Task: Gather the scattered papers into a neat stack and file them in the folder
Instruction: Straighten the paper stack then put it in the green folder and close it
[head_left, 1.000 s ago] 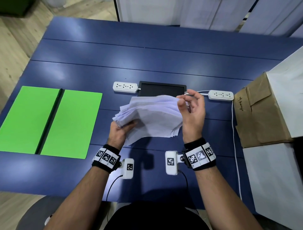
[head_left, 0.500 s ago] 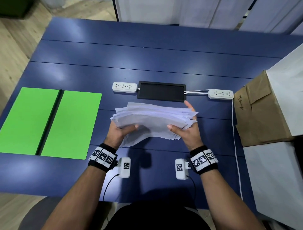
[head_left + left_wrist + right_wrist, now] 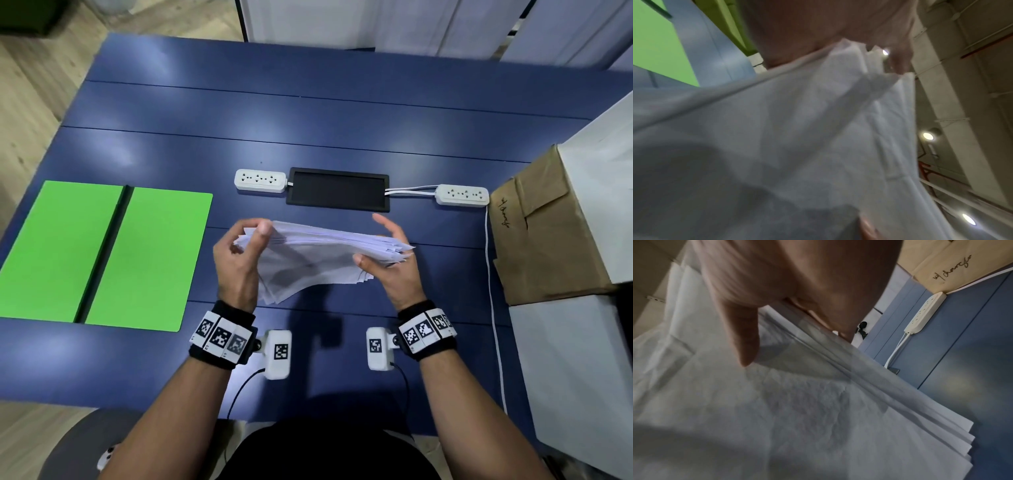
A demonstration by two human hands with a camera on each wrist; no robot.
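A loose stack of white papers [image 3: 318, 253] hangs above the blue table [image 3: 308, 120], its sheets fanned and uneven at the lower edge. My left hand [image 3: 253, 236] grips the stack's left end, thumb on the near face and fingers curled behind. My right hand [image 3: 376, 240] cups the right end with straight fingers, the thumb touching the near face. The right wrist view shows that thumb resting on the papers [image 3: 797, 402]. The blurred left wrist view is filled by the papers [image 3: 818, 129]. The green folder [image 3: 102, 253] lies open and flat at the left, a dark spine down its middle.
Behind the papers lie a black rectangular panel [image 3: 337, 188] and two white power strips [image 3: 260, 180] [image 3: 462, 195]. A white cable [image 3: 493, 291] runs down the right side. A brown cardboard box [image 3: 541, 233] and white boxes [image 3: 575, 377] crowd the right edge.
My left hand has shifted from under the stack up to its left end. My right hand has straightened its fingers against the right end, and the stack now sits more level between the hands.
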